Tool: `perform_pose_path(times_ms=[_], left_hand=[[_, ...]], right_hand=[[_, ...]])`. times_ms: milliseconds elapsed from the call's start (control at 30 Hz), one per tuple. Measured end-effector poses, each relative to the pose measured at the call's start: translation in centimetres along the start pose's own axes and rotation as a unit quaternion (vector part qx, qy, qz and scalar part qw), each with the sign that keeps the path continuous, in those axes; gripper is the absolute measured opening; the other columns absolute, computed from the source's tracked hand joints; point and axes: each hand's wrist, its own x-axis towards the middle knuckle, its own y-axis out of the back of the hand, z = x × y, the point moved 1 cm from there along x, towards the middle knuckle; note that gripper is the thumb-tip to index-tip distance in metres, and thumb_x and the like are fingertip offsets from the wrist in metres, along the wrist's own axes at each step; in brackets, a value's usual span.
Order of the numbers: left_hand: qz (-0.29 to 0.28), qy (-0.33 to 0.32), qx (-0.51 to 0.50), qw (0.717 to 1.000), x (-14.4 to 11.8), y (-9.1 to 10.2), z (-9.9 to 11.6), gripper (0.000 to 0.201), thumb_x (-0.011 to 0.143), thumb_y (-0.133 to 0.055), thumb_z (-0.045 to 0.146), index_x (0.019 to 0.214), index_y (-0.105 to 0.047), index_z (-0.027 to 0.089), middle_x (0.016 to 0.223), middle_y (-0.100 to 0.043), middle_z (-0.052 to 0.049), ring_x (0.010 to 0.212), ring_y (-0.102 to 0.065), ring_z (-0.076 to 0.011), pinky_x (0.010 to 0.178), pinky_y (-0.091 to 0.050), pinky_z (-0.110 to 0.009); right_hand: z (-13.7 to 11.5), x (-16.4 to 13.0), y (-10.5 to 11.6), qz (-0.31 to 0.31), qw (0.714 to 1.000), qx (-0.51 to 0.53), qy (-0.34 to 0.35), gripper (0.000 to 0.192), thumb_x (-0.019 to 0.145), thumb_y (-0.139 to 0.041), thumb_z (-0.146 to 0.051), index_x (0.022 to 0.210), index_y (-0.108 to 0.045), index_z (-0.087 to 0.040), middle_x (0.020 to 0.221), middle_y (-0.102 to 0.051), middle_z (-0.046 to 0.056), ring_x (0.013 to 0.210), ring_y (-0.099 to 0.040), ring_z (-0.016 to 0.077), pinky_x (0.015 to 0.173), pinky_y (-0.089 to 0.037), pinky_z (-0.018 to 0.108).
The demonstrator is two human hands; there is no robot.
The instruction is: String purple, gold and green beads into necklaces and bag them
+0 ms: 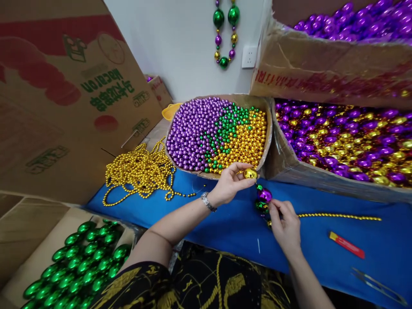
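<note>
The left hand [229, 183] pinches a gold bead [250, 173] above while the right hand [285, 223] pinches the strand [264, 199] below, keeping it taut over the counter [231, 223].

Blue table [322, 249] with red lighter [346, 245]

Red lighter [346, 245] and tweezers [378, 286] on blue cloth [225, 223]; box of green beads [82, 266] lower left.
</note>
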Motion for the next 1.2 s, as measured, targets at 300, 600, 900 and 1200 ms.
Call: perform_pose_path(times_ms=[300,600,900,1200], left_hand=[[0.010,0.004,0.002,1.000,-0.4,0.6,0.1,0.045,0.064,-0.086,0.026,0.101,-0.062,0.020,0.099,-0.070,-0.004,0.090,-0.071,-0.0184,0.088,-0.053,-0.036],[-0.052,0.001,0.045,0.998,-1.6,0.3,0.1,0.044,0.070,-0.082,0.022,0.110,-0.064,0.023,0.104,-0.069,-0.006,0.094,-0.068,-0.0171,0.089,-0.052,-0.033],[0.003,-0.147,0.542,0.827,5.6,6.4,5.7,0.025,0.089,-0.055,0.025,0.110,-0.066,0.016,0.105,-0.070,-0.012,0.095,-0.066,-0.0207,0.088,-0.050,-0.037],[-0.049,-0.021,0.831,0.553,10.9,8.1,5.2,0.024,0.087,-0.051,0.016,0.101,-0.070,0.015,0.094,-0.071,-0.012,0.089,-0.066,-0.0237,0.078,-0.050,-0.033]], right_hand=[[1.1,-1.1,-0.3,-0.014,0.993,0.034,-0.108,0.024,0.093,-0.055,-0.039,0.101,-0.066,-0.019,0.089,-0.066,0.006,0.071,-0.065,0.0152,0.066,-0.053,0.028],[0.7,-0.9,-1.3,-0.095,0.983,0.107,-0.116,0.023,0.092,-0.056,-0.041,0.097,-0.065,-0.020,0.087,-0.065,0.004,0.072,-0.064,0.0145,0.065,-0.052,0.026],[1.2,-0.9,-0.5,-0.031,0.975,0.166,-0.141,0.023,0.087,-0.063,-0.042,0.089,-0.064,-0.019,0.075,-0.061,0.001,0.065,-0.058,0.0132,0.060,-0.048,0.025],[1.8,-1.5,-0.1,-0.006,0.980,0.145,-0.138,0.023,0.086,-0.064,-0.041,0.095,-0.065,-0.019,0.081,-0.061,0.002,0.069,-0.057,0.0134,0.062,-0.047,0.026]])
